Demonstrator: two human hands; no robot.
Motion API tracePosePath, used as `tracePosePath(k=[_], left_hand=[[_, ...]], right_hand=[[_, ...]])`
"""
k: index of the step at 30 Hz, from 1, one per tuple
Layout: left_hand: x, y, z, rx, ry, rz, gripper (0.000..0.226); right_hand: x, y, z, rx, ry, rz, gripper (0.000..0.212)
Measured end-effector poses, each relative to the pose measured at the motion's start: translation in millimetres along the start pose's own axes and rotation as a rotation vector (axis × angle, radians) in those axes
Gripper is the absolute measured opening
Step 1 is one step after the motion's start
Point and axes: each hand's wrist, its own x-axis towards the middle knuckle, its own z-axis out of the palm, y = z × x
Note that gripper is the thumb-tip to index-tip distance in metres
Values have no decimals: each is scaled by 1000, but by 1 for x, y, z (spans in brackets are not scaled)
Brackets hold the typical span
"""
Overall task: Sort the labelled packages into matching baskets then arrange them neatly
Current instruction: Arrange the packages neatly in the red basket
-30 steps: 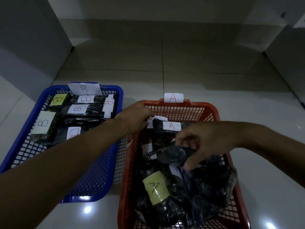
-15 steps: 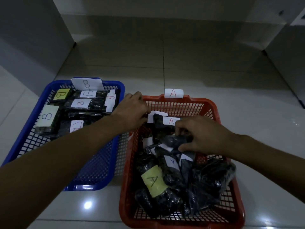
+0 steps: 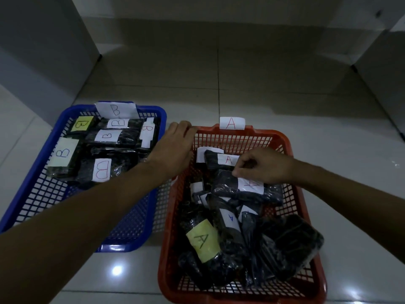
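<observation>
Packages labelled A (image 3: 245, 187) heaped in red basket (image 3: 306, 216), my right hand (image 3: 266, 165) pinching the topmost one, my left hand (image 3: 175, 148) gripping the basket's far-left rim, blue basket (image 3: 43, 194) just left of it.

A glossy pale tiled floor (image 3: 274, 102) is seen, dimly lit, with light glare spots (image 3: 116, 270) reflected and plain grey walls (image 3: 39, 53) around.

You are working on the floor of a dim, bare indoor room, more like a storeroom or a spare corner of a home than a shop. Glossy pale floor tiles (image 3: 263, 88) run to plain white walls (image 3: 39, 51), a ceiling light glares off the tiles, and two plastic mesh baskets (image 3: 65, 119) sit directly on them.
</observation>
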Motion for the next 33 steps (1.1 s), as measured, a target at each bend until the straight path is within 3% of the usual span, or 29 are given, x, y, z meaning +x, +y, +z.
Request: tracePosePath(k=[7,9,12,15,22,27,33], left_hand=[[1,-2,1,-37,9,6,66],[0,-4,2,-78,21,7,65],[-1,-8,4,-112,37,-2,66],[-1,-11,4,-78,46,-18,65],[2,-8,1,-12,-9,-22,58],[5,-1,-7,122,-22,101,48],[15,18,-16,299,-114,382,39]], right_hand=[[-2,1,-3,1,-132,-20,17],[2,-1,-2,-99,-16,-35,22],[13,-4,-3,-291,168,-29,45],[25,-2,4,-404,114,-23,63],[16,-1,-14,-416,0,139,71],[9,-6,-12,-619,262,198,68],[15,-8,-4,-635,309,169,67]])
